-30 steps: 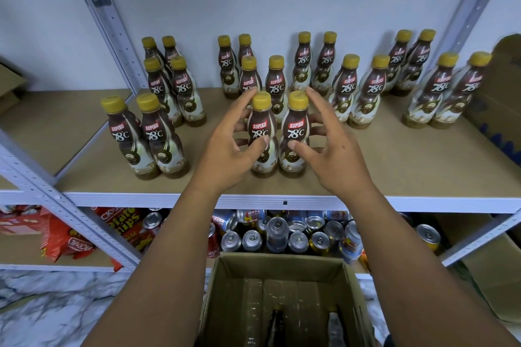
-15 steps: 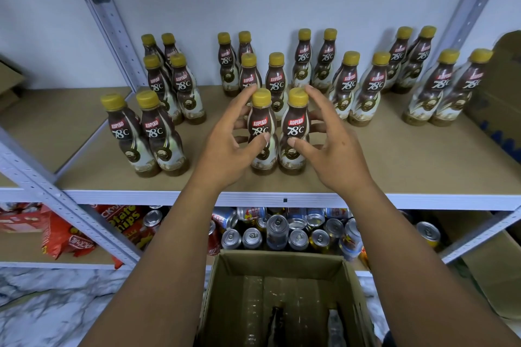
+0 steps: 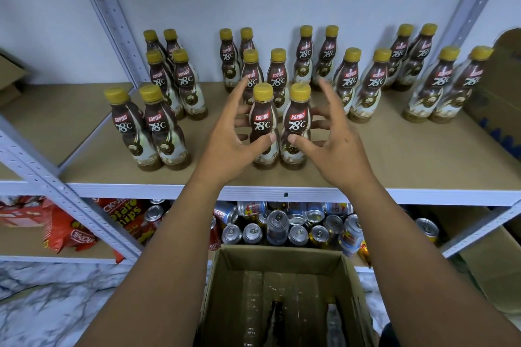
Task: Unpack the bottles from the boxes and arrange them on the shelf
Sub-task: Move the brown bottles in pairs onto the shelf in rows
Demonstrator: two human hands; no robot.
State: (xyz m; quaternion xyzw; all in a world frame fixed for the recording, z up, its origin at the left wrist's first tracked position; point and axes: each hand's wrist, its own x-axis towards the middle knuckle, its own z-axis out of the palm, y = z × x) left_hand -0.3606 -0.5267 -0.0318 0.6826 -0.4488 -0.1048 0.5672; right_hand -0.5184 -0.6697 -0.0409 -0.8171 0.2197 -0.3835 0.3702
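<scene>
At the front left of the shelf [image 3: 408, 160] stands a front-left pair of bottles [image 3: 159, 132], Kopiko 78°C with yellow caps. Next comes the left hand [image 3: 234, 146], fingers spread and fanned behind the left centre bottle [image 3: 263, 121], its thumb tip on the lower label. Just beside it stands the right centre bottle [image 3: 297, 121], also upright. The right hand [image 3: 335, 149] flanks it, spread too, with its thumb on the label and its fingers blurred. Below both arms sits an open cardboard box [image 3: 282, 255].

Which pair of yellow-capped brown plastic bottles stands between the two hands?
The middle pair at the front of the brown shelf board; the left hand and right hand flank it, unlike other pairs.
</scene>
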